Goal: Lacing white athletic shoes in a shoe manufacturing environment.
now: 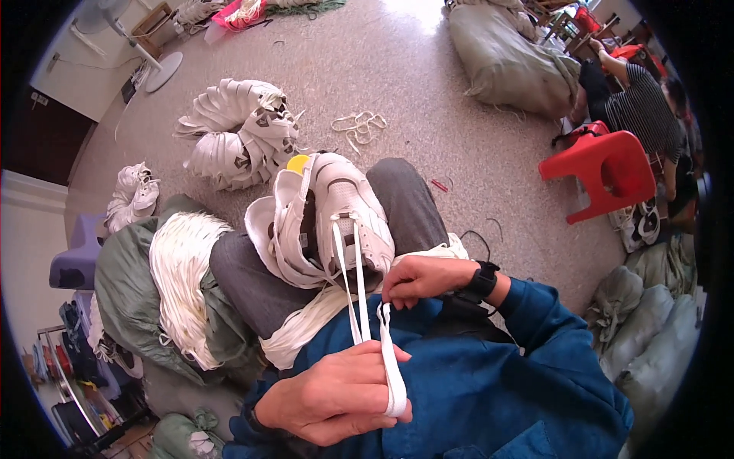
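Observation:
A white shoe upper [348,191] rests on my lap between my knees, with further pale uppers pressed against its left side. Two strands of white shoelace [349,275] run from its eyelets down toward me. My left hand [336,394] is closed around the lace, which loops over its fingers. Just below the shoe, my right hand [428,278] pinches the other part of that lace near its end; the fingertips partly hide it. A bundle of loose laces [302,325] lies across my lap, under the shoe.
More laces [187,275] drape over a green sack [118,279] at my left. Rows of shoe uppers [237,145] stand on the floor ahead, near a tangled lace [359,126]. A red stool [604,168], a seated person [642,107] and a bulky sack [512,65] are on the right.

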### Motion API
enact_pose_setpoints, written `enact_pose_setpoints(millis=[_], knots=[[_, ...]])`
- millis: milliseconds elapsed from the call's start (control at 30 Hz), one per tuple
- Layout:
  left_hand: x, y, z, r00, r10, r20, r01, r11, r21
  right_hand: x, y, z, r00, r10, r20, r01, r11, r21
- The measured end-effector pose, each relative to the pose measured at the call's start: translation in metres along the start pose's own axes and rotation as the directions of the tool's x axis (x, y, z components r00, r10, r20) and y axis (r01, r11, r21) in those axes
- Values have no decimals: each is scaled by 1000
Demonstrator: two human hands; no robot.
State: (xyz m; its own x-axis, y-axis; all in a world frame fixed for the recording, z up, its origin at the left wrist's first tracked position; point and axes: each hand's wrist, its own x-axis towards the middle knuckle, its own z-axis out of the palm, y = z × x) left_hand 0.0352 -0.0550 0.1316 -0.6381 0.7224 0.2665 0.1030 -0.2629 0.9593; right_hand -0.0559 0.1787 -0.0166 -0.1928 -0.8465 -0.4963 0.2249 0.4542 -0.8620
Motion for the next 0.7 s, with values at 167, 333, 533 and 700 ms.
enact_pose_setpoints(millis=[167, 333, 533, 700], knots=[[6, -2, 2, 997, 34, 68, -33, 999, -20, 14, -5, 1, 955, -71, -290, 196, 880, 432], [13, -9, 15, 992, 70, 104, -68, 997, -29, 48, -35, 13, 943, 88, -321, 244, 474, 846], [-16, -15, -3, 975, -218, 51, 213, 973, 87, 47, -35, 15, 934, 125, -334, 260, 402, 878], [-36, -26, -27, 784, -564, -259, 600, 795, 86, 43, -17, 12, 963, 15, -270, 242, 401, 884]])
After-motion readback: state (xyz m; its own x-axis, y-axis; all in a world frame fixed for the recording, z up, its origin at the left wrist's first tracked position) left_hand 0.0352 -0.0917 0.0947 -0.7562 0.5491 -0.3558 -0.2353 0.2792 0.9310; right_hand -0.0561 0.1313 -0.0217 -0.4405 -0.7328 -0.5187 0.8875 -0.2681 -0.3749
